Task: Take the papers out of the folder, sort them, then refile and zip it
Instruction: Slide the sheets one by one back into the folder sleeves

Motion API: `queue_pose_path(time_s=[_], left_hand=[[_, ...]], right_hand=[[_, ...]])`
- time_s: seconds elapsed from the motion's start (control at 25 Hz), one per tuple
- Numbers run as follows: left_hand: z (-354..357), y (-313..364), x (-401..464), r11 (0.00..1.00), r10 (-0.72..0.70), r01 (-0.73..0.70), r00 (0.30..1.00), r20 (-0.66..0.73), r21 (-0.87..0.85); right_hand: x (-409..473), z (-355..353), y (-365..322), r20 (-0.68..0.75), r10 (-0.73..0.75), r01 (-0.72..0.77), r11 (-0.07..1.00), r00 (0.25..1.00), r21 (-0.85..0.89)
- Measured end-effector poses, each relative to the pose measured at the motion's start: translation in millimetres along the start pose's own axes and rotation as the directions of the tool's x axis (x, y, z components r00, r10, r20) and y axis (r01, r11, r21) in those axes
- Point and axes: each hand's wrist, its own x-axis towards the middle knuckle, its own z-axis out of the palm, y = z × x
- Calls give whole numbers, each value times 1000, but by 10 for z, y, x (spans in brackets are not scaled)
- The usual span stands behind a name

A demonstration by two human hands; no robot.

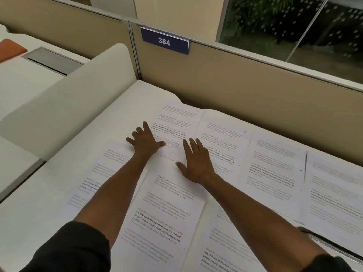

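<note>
Printed papers [165,216] spread over white desk [59,189], left hand [145,142] and right hand [196,163] flat on sheets, fingers splayed

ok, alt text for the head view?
Both hands, left hand and right hand, lie flat with fingers spread on printed papers laid out across a white desk. A beige divider behind carries a sign reading 384.
</note>
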Motion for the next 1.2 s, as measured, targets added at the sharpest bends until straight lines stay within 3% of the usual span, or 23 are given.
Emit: queue_pose_path(time_s=[0.28, 0.48, 0.76, 0.96, 1.08, 1.2], left_hand=[[16, 18, 40, 1000, 8, -9, 999, -37, -25], [79, -20, -18, 993, 27, -37, 996, -90, -115], [14, 79, 88, 966, -103, 79, 991, -84, -248], [-52, 186, 210, 852, -182, 176, 983, 35, -493], [-78, 246, 188, 756, -102, 141, 990, 98, -639], [-43, 305, 45, 891, 76, -14, 990, 118, -454]], right_hand=[[-115, 89, 58, 26, -5, 4, 999, 1000, 44], [-52, 59, 13, 173, -167, 175, 984, 971, -35], [55, 110, -41, 191, -173, 183, 982, 966, -36], [101, 136, -30, 169, -170, 171, 985, 971, 9], [106, 135, -71, 171, -157, 151, 987, 973, 47], [108, 124, -100, 171, -159, 153, 987, 972, 48]])
